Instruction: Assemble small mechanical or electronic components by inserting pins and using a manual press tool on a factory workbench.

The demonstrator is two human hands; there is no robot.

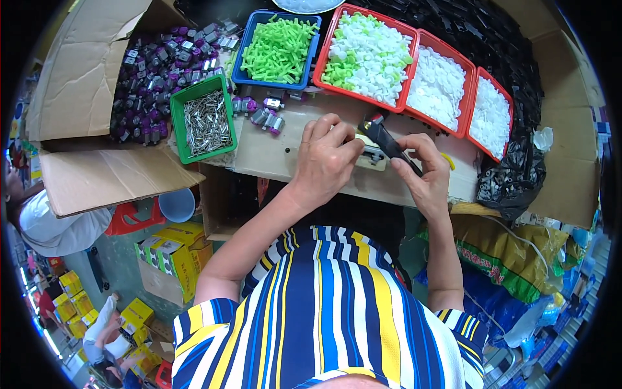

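My right hand (pixel 424 170) grips a long black plastic housing (pixel 391 144) between thumb and fingers, tilted over the worktop. A red and metal bit shows at its far end. Close beside it, my left hand (pixel 328 154) is closed, fingertips pinched together; what they hold, if anything, is hidden. A small pale fixture with a metal piece (pixel 371 157) lies between both hands, partly covered by the housing. Several small silver-and-purple motors (pixel 267 120) lie loose on the cardboard-covered worktop (pixel 262 152), beyond my left hand. A yellow curved piece (pixel 448 161) shows beside my right hand.
Behind stand a green bin of metal pins (pixel 231 138), a blue bin of green sticks (pixel 312 48) and red bins (pixel 409 76) of white and green pieces. A carton of motors (pixel 81 87) stands left; black parts (pixel 453 19) pile up behind. People sit at far left.
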